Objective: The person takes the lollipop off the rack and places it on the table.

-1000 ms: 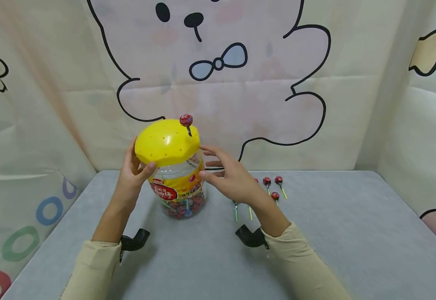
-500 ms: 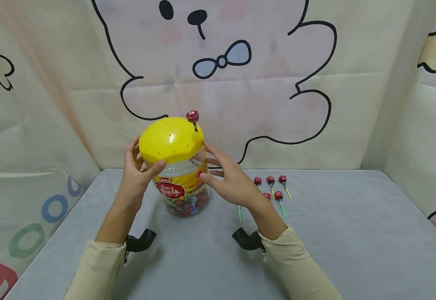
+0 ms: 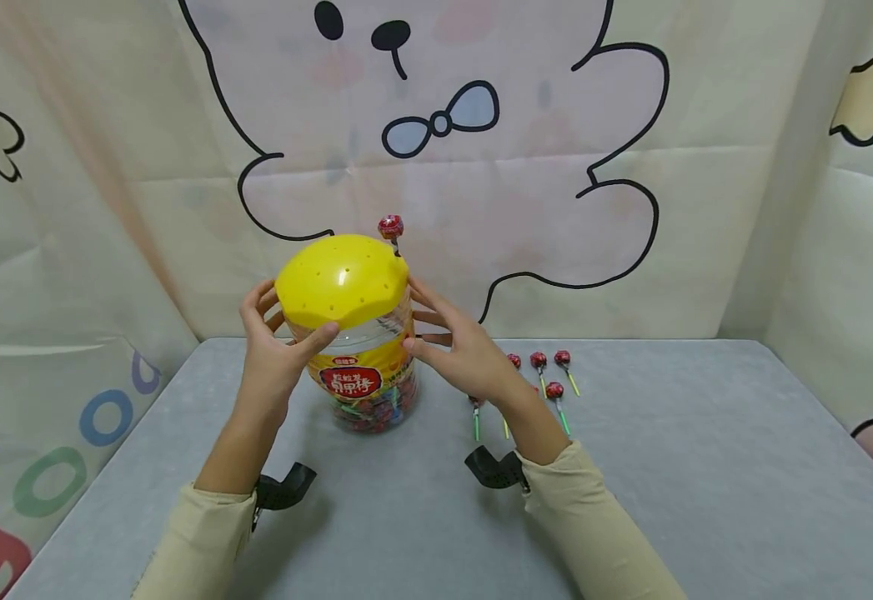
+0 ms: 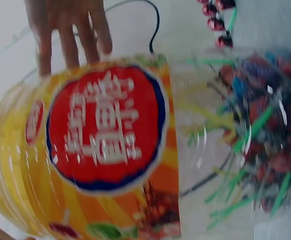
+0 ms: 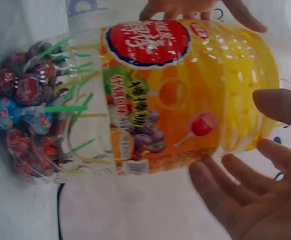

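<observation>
A clear plastic lollipop jar [image 3: 349,383] with a yellow-orange label stands on the table, topped by a yellow domed lid [image 3: 342,279] with small holes. Red-wrapped lollipops with green and yellow sticks [image 5: 30,95] fill its lower part. One lollipop [image 3: 390,227] stands upright in the lid's right rear edge. My left hand [image 3: 271,354] grips the jar's left side around the lid, thumb across the front. On the right side my right hand [image 3: 466,350] holds the jar, thumb in front and fingers spread behind; in the right wrist view the fingertips [image 5: 205,175] meet its wall.
Several loose lollipops [image 3: 554,390] lie on the grey-covered table [image 3: 669,467], right of the jar and partly behind my right hand. A printed cloth backdrop [image 3: 496,208] hangs behind the table's far edge. A black cable [image 4: 158,25] runs behind the jar.
The jar has turned between my hands: its red label has swung to the right, and the lollipop in the lid has moved right and back. Both hands stay around the jar.
</observation>
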### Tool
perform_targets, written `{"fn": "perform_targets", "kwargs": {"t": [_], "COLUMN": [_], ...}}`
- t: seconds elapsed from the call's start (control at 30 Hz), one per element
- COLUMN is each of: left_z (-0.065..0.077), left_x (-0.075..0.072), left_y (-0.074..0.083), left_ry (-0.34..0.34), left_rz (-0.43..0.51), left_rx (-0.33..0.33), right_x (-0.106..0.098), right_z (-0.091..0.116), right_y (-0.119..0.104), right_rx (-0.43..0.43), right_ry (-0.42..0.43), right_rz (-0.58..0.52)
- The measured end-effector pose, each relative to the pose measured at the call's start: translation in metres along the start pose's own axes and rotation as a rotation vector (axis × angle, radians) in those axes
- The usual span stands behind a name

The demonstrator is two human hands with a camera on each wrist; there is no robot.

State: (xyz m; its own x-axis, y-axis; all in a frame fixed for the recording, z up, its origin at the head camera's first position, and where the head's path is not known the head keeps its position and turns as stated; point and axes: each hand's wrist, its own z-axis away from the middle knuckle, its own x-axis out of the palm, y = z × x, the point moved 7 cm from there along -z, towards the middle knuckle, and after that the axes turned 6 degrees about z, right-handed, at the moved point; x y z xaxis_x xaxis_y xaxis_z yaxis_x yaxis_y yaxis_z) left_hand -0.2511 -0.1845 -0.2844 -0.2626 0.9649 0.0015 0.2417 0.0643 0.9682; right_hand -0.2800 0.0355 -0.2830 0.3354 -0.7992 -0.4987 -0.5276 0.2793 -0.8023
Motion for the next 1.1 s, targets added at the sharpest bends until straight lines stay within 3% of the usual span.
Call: {"fn": "perform_targets", "kwargs": {"t": [0.13, 0.23, 0.5, 0.67, 0.87, 1.1], "left_z": [-0.005, -0.006, 0.001, 0.006, 0.008, 0.006], "left_x": [0.000, 0.001, 0.006, 0.009, 0.011, 0.009], "left_y": [-0.001, 0.000, 0.002, 0.002, 0.001, 0.000], "left_ry": [-0.089, -0.117, -0.029, -0.018, -0.021, -0.019], "left_rz": [0.030, 0.020, -0.027, -0.039, -0.053, -0.069], "left_rx": [0.011, 0.012, 0.023, 0.032, 0.028, 0.022], "right_x": [-0.002, -0.002, 0.000, -0.016, -0.045, -0.048], "right_z": [0.001, 0.001, -0.003, -0.009, -0.033, -0.054], "right_y": [-0.002, -0.004, -0.001, -0.005, -0.039, -0.057], "right_rx": [0.009, 0.006, -0.005, 0.018, -0.060, -0.098], "right_ry": [0.003, 0.000, -0.002, 0.021, 0.151, 0.179], "right_rz": [0.015, 0.013, -0.021, 0.098, 0.201, 0.337]}}
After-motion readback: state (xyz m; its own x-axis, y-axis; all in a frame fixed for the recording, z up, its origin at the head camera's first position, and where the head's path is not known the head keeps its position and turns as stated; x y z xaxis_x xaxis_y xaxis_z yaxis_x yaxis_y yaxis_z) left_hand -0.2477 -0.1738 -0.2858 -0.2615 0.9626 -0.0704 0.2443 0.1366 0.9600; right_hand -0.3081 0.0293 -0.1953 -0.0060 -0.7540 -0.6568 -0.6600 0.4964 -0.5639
